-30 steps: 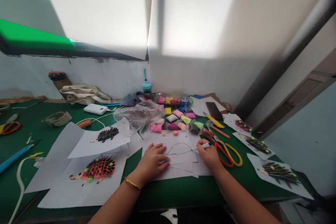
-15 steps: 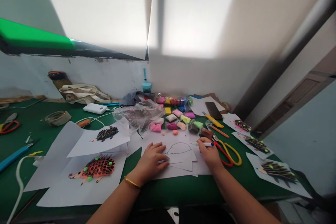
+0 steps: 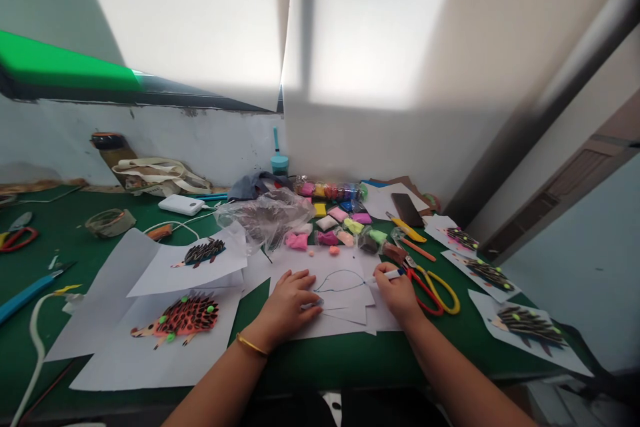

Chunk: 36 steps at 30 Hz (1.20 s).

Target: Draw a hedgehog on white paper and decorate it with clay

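Observation:
A white marker pen (image 3: 385,276) with a dark blue end is pinched in my right hand (image 3: 398,293). Its tip meets the right end of a blue drawn outline (image 3: 341,279), a rounded shape narrowing to a point at the left. The outline is on a small white sheet (image 3: 350,313) lying over other white paper. My left hand (image 3: 289,301) rests flat on the sheet's left side, fingers spread, and covers part of it. Scissors with red and yellow handles (image 3: 433,290) lie just right of my right hand.
Colourful clay packets (image 3: 327,238) and a crumpled plastic bag (image 3: 270,217) lie behind the paper. Hedgehog pictures on paper stand left (image 3: 187,319) and right (image 3: 530,327). A yellow cutter (image 3: 407,228), a phone (image 3: 407,209) and a white power bank (image 3: 181,205) are farther back.
The marker has tilted, and its tip has come down onto the outline's right end. My left hand keeps its place on the paper.

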### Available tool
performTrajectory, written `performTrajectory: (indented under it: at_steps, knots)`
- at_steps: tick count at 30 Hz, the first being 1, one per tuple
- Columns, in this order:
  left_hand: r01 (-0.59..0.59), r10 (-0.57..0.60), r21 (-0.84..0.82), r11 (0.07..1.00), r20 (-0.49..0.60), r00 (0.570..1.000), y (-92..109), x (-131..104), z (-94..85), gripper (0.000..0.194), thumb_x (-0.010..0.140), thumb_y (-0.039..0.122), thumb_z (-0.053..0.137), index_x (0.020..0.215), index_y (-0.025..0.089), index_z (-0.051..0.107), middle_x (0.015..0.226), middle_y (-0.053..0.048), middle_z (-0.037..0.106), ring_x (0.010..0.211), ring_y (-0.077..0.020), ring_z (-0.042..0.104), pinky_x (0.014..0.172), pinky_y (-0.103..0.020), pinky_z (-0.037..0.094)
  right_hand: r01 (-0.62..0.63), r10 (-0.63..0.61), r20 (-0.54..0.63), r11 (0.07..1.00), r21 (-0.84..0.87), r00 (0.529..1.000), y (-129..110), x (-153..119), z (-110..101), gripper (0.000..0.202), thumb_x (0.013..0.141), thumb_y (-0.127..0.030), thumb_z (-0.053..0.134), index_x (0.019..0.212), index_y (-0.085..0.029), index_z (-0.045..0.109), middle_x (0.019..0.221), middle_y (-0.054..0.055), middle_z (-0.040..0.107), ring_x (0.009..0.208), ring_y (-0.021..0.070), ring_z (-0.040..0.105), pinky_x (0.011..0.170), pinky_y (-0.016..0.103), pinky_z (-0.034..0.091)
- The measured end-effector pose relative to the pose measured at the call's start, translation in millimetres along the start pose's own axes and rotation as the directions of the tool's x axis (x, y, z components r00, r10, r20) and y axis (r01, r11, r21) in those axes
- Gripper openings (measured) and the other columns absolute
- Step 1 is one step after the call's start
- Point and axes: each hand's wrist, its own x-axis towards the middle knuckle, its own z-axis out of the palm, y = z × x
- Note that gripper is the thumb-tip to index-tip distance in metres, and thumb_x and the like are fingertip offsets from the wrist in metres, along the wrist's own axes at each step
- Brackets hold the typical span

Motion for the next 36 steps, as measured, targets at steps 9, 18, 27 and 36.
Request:
performTrajectory:
  at_steps: [9,18,27,36]
  knots:
    - [0.007,-0.007,-0.018,1.000,-0.001,1.000,-0.8,-0.8,0.9,0.015,0.083,0.033,0.069,0.096,0.031,0.075,0.135,-0.003,0.059,0.132,-0.0319,0.046,0.112,-0.057,0.027,-0.003,0.004,0.019,0.998,-0.066,1.000,-3.3,-1.1,0.5,0.019,0.077,-0.034,0.045,0.065,-0.022,0.054,0.067,0.000,0.058,0.072,0.0209,0.055,0.065,0.030,0.038]
    - [0.013,-0.013,-0.025,1.000,0.001,1.000,0.4,-0.4,-0.5,0.014,0.083,0.032,0.069,0.096,0.030,0.075,0.135,-0.004,0.059,0.132,-0.0320,0.046,0.112,-0.057,0.026,-0.024,0.025,-0.029,1.000,0.015,0.999,-5.1,-1.9,-4.2,0.021,0.077,-0.037,0.046,0.068,-0.021,0.055,0.067,0.001,0.059,0.071,0.0208,0.056,0.066,0.029,0.040]
    - [0.009,-0.009,-0.027,1.000,-0.004,1.000,1.0,-0.9,-0.9,0.016,0.082,0.032,0.070,0.097,0.031,0.075,0.135,-0.004,0.059,0.132,-0.0318,0.046,0.112,-0.057,0.027,-0.031,0.031,-0.016,0.999,-0.011,0.999,-7.2,-2.5,-3.2,0.020,0.077,-0.037,0.046,0.065,-0.022,0.054,0.064,0.000,0.057,0.069,0.0203,0.055,0.064,0.029,0.038]
    - [0.000,0.000,-0.021,1.000,-0.013,1.000,-1.6,-1.5,1.8,0.015,0.082,0.033,0.070,0.096,0.031,0.075,0.135,-0.004,0.059,0.132,-0.0312,0.045,0.112,-0.057,0.026,0.000,0.001,0.021,0.997,-0.074,1.000,-0.6,-1.1,0.1,0.021,0.078,-0.036,0.044,0.068,-0.022,0.056,0.068,0.000,0.059,0.072,0.0207,0.056,0.066,0.029,0.039]
